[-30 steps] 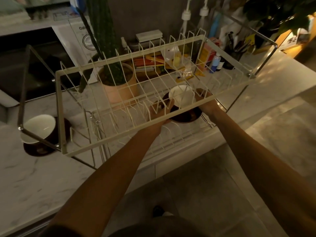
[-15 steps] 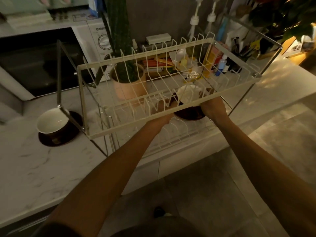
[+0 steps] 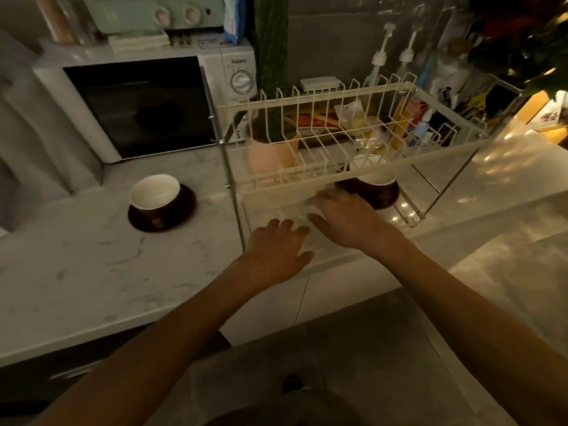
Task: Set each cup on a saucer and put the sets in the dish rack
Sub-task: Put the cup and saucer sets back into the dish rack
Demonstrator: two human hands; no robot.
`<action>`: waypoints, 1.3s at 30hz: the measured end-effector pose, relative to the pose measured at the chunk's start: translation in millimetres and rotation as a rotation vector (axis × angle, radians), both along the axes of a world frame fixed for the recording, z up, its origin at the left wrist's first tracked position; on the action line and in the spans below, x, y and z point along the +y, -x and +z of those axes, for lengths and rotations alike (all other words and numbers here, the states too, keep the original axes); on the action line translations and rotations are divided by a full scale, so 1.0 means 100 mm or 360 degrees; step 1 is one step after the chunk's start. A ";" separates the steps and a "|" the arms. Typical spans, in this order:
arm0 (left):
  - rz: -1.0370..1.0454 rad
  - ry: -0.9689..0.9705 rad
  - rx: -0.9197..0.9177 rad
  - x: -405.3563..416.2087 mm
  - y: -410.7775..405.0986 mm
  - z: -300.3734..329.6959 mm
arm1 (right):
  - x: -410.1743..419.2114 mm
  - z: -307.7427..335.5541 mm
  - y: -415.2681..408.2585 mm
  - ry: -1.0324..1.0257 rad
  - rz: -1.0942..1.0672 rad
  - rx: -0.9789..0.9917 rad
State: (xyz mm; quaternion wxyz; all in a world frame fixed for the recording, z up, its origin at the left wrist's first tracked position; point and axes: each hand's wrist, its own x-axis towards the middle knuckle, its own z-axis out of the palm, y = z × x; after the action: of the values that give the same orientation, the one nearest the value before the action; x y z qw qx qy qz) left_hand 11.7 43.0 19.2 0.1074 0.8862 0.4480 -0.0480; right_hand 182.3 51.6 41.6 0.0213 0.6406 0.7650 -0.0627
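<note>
A white-lined dark cup point(image 3: 373, 173) stands on a dark saucer point(image 3: 379, 196) on the lower tier of the cream wire dish rack point(image 3: 362, 176), partly hidden by the rack's front rail. A second cup point(image 3: 155, 192) sits on its saucer point(image 3: 178, 215) on the marble counter, left of the rack. My right hand point(image 3: 344, 218) hovers in front of the rack's lower tier, fingers spread and holding nothing. My left hand point(image 3: 275, 250) is just below and left of it, over the counter edge, fingers also spread and empty.
A white microwave point(image 3: 147, 103) stands at the back left. A cactus in a pink pot point(image 3: 272, 153) sits behind the rack, with bottles, packets and a pen holder point(image 3: 461, 109) further right. The marble counter point(image 3: 76, 272) runs left.
Both hands have let go of the cup and saucer, left them in the rack's lower tier, and pulled back toward me. The camera view has swung left.
</note>
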 end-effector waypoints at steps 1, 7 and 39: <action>-0.0018 -0.0010 0.0025 -0.12 0.14 0.01 | -0.06 0.04 0.11 0.0077 0.0050 -0.0003; 0.0013 0.0148 0.0109 -0.69 1.11 0.11 | -0.39 0.15 0.69 0.0507 0.0306 -0.0178; 0.1625 0.0536 -0.1093 0.75 2.79 -0.27 | 0.94 -0.20 2.38 0.0218 -0.0353 0.1099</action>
State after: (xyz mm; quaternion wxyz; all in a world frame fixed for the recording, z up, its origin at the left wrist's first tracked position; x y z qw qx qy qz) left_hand -267.7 118.3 -8.0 0.3920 0.4970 0.7403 0.2263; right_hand -55.5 146.0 21.7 -0.2022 0.6578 0.6470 -0.3283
